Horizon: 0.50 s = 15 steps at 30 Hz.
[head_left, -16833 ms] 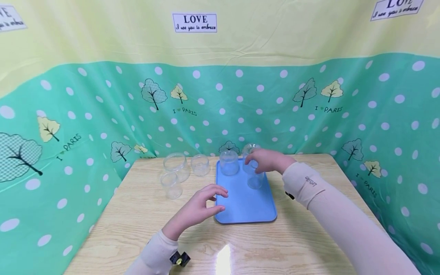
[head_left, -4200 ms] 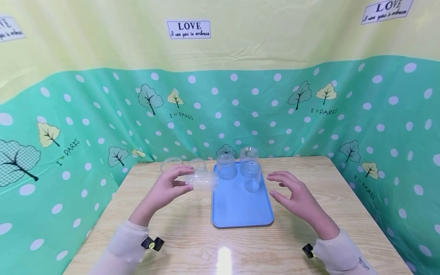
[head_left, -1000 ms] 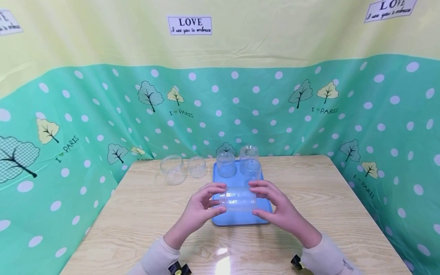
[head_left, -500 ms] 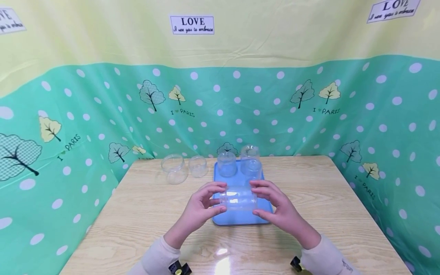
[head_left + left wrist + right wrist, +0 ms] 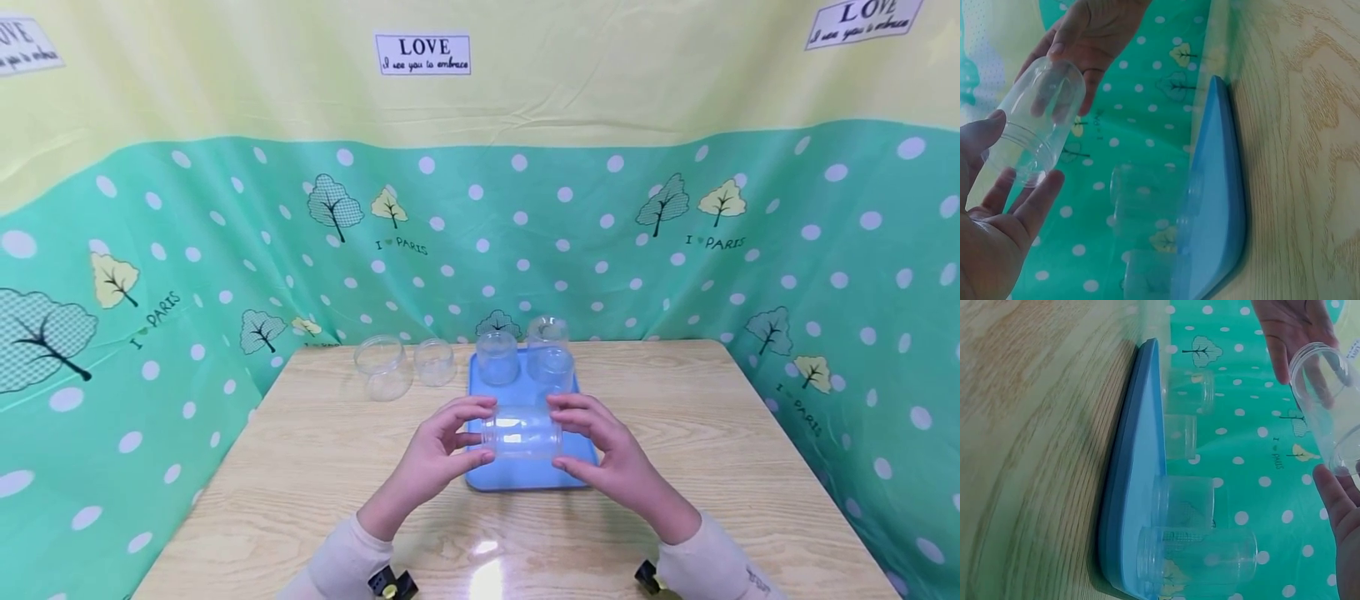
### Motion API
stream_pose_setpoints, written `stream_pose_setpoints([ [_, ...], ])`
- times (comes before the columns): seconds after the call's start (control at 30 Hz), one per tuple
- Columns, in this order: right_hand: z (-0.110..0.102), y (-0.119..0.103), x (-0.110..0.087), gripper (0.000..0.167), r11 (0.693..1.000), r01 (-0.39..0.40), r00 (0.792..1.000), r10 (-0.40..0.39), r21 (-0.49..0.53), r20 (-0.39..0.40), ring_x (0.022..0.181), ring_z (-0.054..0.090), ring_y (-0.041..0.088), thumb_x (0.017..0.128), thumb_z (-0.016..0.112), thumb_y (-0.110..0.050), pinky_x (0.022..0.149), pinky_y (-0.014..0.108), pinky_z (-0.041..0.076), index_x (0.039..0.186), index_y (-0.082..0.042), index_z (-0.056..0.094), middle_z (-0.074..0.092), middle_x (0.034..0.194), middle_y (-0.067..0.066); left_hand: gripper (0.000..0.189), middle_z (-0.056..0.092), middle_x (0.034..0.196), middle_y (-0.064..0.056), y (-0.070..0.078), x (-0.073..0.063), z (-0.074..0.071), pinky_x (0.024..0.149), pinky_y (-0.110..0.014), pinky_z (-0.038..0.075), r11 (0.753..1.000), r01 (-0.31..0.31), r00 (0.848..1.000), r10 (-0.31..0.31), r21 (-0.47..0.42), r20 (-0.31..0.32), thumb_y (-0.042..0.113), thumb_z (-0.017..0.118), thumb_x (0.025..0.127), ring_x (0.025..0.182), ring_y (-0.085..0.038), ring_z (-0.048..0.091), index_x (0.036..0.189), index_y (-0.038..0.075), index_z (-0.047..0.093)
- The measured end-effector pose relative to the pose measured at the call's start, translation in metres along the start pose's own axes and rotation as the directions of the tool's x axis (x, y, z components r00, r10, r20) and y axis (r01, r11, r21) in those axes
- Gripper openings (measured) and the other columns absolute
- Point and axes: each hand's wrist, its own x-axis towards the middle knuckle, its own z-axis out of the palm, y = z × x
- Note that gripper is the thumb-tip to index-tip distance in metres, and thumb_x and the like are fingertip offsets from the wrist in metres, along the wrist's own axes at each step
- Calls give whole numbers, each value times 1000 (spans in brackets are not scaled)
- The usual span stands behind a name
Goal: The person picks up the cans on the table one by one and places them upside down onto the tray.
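Observation:
A clear plastic jar (image 5: pixel 522 432) lies sideways in the air above the front part of the blue tray (image 5: pixel 495 477). My left hand (image 5: pixel 438 450) grips its threaded mouth end between thumb and fingers. At the other end, the base, my right hand (image 5: pixel 607 446) holds it with thumb and fingertips. In the left wrist view the jar (image 5: pixel 1047 119) looks see-through, with nothing visible inside. Three more clear jars stand at the back of the tray: a short one (image 5: pixel 497 362), a tall one (image 5: pixel 546 329) and a narrow one (image 5: pixel 555 371), partly overlapping.
Left of the tray, a wide clear jar (image 5: pixel 384 371) and a small clear jar (image 5: pixel 434 363) stand on the wooden table (image 5: pixel 315 467). A patterned green and yellow curtain (image 5: pixel 420 200) hangs close behind the table and along both sides.
Earlier my right hand was at a jar on the tray. My left hand then carried the held jar over from the table's left, and both hands hold it. Over the last second they stay still.

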Motion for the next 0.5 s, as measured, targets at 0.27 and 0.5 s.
stream_pose_setpoints([
  [0.27,-3,-15,6,72,999,29,999,-30,-27,-27,135,53,20,69,78,26,106,26,51,134,3,58,49,137,36,46,51,149,-17,-1,1,-3,100,-43,57,996,-70,997,71,-54,17,-3,76,89,137,-37,51,131,-8,58],
  [0.5,-7,-12,10,72,998,24,999,-26,-51,-33,134,54,18,67,79,26,105,23,51,133,3,59,51,135,35,43,50,148,-24,-2,0,-9,100,-47,56,995,-78,997,79,-70,14,-4,74,90,136,-37,52,131,-7,58],
])
